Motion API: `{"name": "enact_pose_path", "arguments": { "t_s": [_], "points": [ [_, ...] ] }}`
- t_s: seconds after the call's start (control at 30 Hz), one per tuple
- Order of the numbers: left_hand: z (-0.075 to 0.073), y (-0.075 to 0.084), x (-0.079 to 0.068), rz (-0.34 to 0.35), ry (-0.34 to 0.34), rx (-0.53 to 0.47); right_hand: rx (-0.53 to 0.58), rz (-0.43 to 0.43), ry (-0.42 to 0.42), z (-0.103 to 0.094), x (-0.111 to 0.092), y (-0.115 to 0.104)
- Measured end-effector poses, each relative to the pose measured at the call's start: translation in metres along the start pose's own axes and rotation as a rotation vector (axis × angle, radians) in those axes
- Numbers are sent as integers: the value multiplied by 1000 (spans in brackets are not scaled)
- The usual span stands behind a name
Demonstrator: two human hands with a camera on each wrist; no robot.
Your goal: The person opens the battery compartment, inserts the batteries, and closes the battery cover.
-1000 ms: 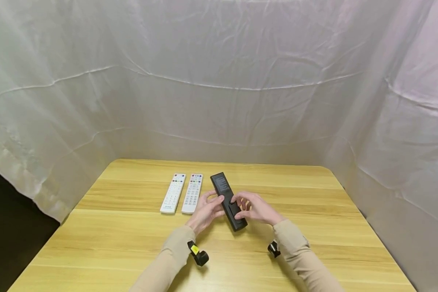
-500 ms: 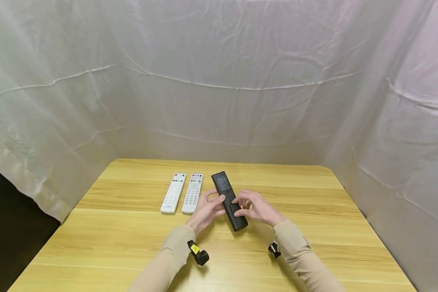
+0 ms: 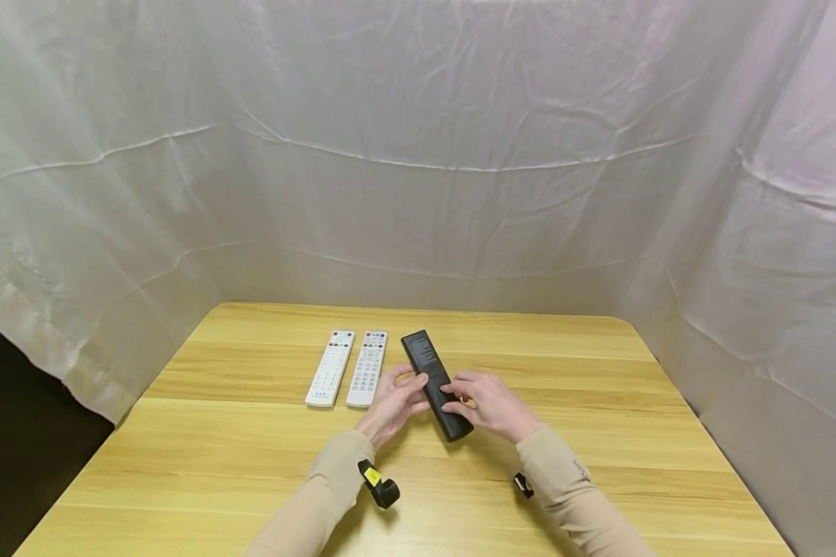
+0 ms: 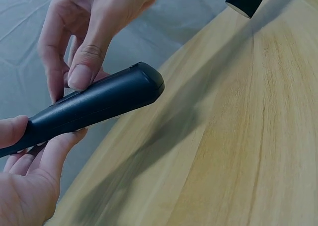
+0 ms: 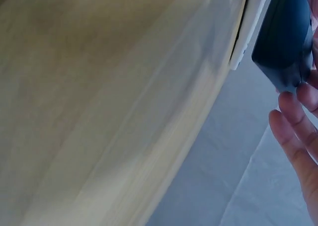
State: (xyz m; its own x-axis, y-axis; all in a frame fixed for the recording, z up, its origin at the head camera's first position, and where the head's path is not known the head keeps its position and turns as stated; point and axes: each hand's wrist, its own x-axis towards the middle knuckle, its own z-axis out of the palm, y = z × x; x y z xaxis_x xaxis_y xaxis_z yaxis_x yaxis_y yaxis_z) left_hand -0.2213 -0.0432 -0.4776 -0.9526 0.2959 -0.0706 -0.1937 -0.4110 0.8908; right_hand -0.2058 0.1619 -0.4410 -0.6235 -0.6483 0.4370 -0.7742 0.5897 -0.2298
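Observation:
In the head view a black remote control (image 3: pixel 425 357) is tilted with its labelled back facing up. My left hand (image 3: pixel 393 402) grips it from the left, thumb on top and fingers underneath. My right hand (image 3: pixel 488 402) bends over its lower half, with thumb and index finger pinching at the battery cover (image 3: pixel 446 398), most of which the fingers hide. From the left wrist, the black remote (image 4: pixel 114 94) appears raised above the table, the right thumb (image 4: pixel 82 77) on its upper face. The right wrist view catches only its end (image 5: pixel 283 47) beside the right fingers (image 5: pixel 293 121).
Two white remote controls, one (image 3: pixel 330 370) further left and one (image 3: pixel 368 370) near my left hand, lie buttons up on the wooden table (image 3: pixel 202 433). Pale curtains (image 3: pixel 418 193) enclose the table's back and sides. Each wrist bears a small black camera (image 3: pixel 383 489).
My right thumb and index finger have drawn closer together over the battery cover, and the right wrist has shifted slightly. The left hand and the black remote have barely moved.

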Motion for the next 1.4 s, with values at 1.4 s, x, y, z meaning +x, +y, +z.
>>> {"name": "enact_pose_path", "arguments": {
  "t_s": [1.4],
  "points": [
    [2, 7, -1, -25, -25, 4, 367, 237, 86, 3, -9, 1]
  ]
}}
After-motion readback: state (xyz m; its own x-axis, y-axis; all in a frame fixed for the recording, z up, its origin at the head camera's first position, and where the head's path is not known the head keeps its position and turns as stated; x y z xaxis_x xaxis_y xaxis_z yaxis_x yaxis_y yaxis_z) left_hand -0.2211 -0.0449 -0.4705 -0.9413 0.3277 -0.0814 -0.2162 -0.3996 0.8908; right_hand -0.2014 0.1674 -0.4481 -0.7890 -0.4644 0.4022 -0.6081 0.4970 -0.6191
